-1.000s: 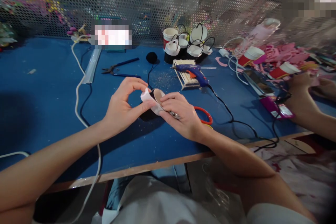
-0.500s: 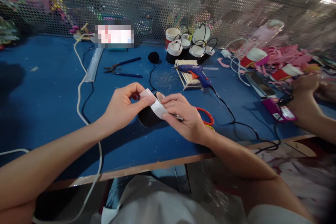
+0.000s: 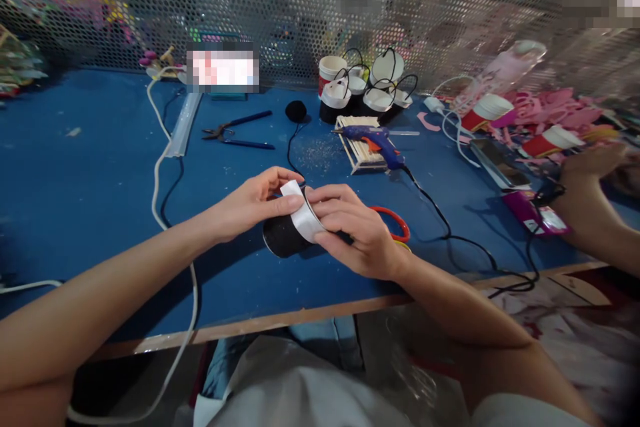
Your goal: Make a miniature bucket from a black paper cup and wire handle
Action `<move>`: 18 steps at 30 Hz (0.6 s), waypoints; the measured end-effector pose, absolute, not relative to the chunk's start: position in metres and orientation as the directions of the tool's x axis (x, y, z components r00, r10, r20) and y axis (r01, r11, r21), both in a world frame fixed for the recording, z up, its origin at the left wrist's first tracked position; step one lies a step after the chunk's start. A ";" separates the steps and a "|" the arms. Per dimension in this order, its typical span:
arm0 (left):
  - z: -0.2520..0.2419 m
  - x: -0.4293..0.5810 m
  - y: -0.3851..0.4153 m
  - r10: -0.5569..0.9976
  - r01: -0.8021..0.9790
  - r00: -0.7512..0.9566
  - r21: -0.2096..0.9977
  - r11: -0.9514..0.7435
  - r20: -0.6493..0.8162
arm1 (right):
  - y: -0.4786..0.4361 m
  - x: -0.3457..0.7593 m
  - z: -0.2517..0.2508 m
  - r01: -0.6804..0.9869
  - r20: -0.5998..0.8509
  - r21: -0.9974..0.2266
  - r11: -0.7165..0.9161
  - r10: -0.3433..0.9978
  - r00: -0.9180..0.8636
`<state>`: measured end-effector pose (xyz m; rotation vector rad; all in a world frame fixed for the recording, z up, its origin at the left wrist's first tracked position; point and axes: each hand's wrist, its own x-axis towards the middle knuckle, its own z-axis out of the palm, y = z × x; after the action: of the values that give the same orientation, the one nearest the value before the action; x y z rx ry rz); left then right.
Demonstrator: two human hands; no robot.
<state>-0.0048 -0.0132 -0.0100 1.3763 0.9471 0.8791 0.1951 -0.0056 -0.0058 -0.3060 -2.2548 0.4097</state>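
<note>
A black paper cup (image 3: 281, 237) lies on its side between my hands, above the blue table (image 3: 90, 200). A white paper strip (image 3: 301, 214) curves round the cup near its rim. My left hand (image 3: 250, 203) pinches the upper end of the strip with thumb and fingers. My right hand (image 3: 357, 230) is closed round the cup's rim end, its fingers pressing the strip against the cup. Red-handled scissors (image 3: 395, 221) lie on the table just behind my right hand.
A blue glue gun (image 3: 376, 139) rests on a stick rack, its black cord trailing right. Finished black-and-white cups (image 3: 357, 90) stand at the back. Pliers (image 3: 235, 135), a white cable (image 3: 157, 173) and a black pompom (image 3: 296, 110) lie left. Another person's hand (image 3: 585, 180) works at the right among pink pieces.
The cup has turned and sunk lower, its black side now facing me. My left fingers have closed down onto the strip's end, and the strip lies flatter against the cup.
</note>
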 end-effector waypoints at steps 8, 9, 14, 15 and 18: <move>-0.021 -0.006 -0.014 0.847 0.000 0.529 0.999 0.054 -0.046 | -0.005 0.197 -0.005 0.069 0.654 -0.417 0.906 0.352 -0.670; -0.022 -0.005 -0.014 0.866 0.010 0.499 0.999 0.035 -0.036 | -0.005 0.197 -0.006 0.083 0.652 -0.423 0.902 0.366 -0.664; -0.019 -0.004 -0.014 0.931 0.189 0.347 0.964 -0.185 0.110 | -0.003 0.195 -0.011 0.165 0.621 -0.477 0.863 0.464 -0.632; -0.019 -0.003 -0.014 0.931 0.222 0.339 0.950 -0.218 0.134 | -0.003 0.195 -0.012 0.172 0.616 -0.486 0.857 0.475 -0.628; -0.019 -0.001 -0.015 0.926 0.261 0.341 0.930 -0.258 0.162 | -0.003 0.195 -0.013 0.185 0.603 -0.506 0.843 0.499 -0.622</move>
<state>-0.0012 -0.0146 -0.0185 1.7298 1.0646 0.9549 0.1949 -0.0030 -0.0132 -0.4949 -2.2325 0.5138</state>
